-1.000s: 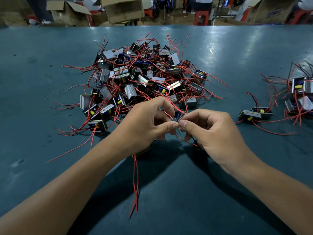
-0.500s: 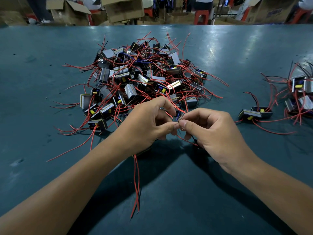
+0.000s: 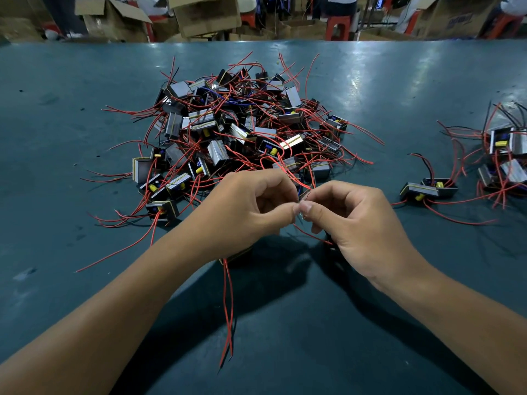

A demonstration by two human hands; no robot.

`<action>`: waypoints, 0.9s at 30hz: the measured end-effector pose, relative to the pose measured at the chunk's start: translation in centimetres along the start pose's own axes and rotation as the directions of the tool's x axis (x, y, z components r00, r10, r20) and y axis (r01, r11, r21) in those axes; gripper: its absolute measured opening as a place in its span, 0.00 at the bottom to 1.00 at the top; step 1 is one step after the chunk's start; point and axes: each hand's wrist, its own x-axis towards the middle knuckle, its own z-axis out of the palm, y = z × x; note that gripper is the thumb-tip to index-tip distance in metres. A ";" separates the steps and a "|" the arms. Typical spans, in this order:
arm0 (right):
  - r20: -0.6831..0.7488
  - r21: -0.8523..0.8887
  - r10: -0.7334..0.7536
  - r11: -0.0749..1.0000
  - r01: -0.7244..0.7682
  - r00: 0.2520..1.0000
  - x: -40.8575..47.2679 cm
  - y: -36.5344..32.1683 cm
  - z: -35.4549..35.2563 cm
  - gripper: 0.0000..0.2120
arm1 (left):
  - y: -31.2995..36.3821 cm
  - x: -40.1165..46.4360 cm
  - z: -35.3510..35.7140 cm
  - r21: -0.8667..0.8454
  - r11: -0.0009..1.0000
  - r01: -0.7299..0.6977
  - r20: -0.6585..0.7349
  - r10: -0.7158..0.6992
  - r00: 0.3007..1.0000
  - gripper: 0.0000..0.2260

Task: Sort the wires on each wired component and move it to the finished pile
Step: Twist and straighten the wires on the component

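Sorting step underway: left hand (image 3: pixel 245 212) and right hand (image 3: pixel 353 220) both pinching thin wires (image 3: pixel 302 195) of one component before desk (image 3: pixel 71 166) pile (image 3: pixel 242 129); next likely carrying it to finished pile (image 3: pixel 504 163).

You sit at a big blue-green table (image 3: pixel 85 280) (shiny where light hits it). Past its far edge are brown cardboard boxes (image 3: pixel 205 12) and red stools (image 3: pixel 338 27).
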 end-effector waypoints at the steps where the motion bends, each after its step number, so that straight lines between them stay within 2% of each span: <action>1: 0.004 -0.037 -0.011 0.999 0.011 1.000 0.0 0.0 -0.1 0.04 | 0.1 0.0 0.0 0.017 1.000 -0.011 -0.018 0.011 1.000 0.05; 6: 0.001 -0.157 -0.071 0.985 0.070 0.997 0.0 0.1 -0.1 0.04 | 0.1 0.3 0.5 0.100 0.994 -0.044 -0.078 0.052 0.996 0.09; 14: 0.029 -0.211 -0.089 0.973 0.093 0.996 -0.3 0.2 0.0 0.03 | 0.1 0.4 0.6 0.158 0.986 -0.047 -0.027 0.052 0.998 0.08; 19: 0.018 -0.164 -0.055 0.985 0.058 0.998 0.0 0.5 -0.3 0.06 | -0.1 0.3 -0.3 0.037 0.999 -0.002 0.089 -0.001 0.996 0.07; 27: 0.023 -0.135 -0.014 0.991 0.017 1.000 0.3 0.7 -0.4 0.05 | -0.5 0.4 0.0 -0.120 0.991 0.058 0.075 -0.049 0.996 0.06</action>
